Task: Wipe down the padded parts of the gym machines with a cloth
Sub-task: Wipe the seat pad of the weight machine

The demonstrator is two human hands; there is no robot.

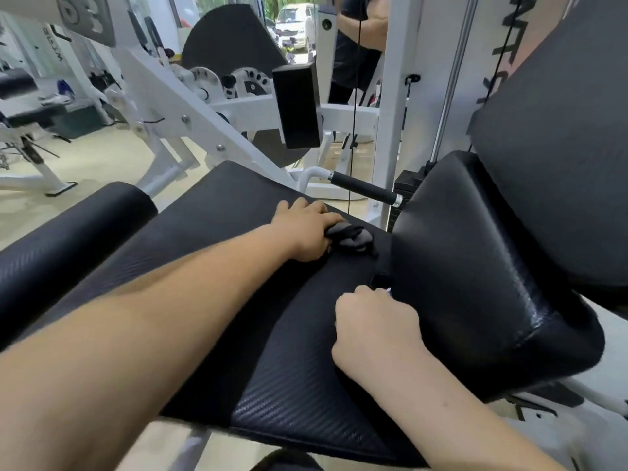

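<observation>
The cloth (355, 239), dark grey and bunched, lies on the seat (289, 402) toward its far edge; its long axis runs across the view, free end pointing right at the back pad (475, 283); the left hand (306, 229) grips its left end with curled fingers, so the cloth juts out just right of the hand; the right hand (373, 328) is curled by the seat's gap; whether it holds anything, I cannot tell.

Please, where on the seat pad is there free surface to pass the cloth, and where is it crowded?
Free: the far strip of the seat pad, between the roller pad and the left hand, and its near middle down to the front edge. Crowded: the corner by the back pad, where the left hand holds the cloth and the right hand sits curled.
</observation>
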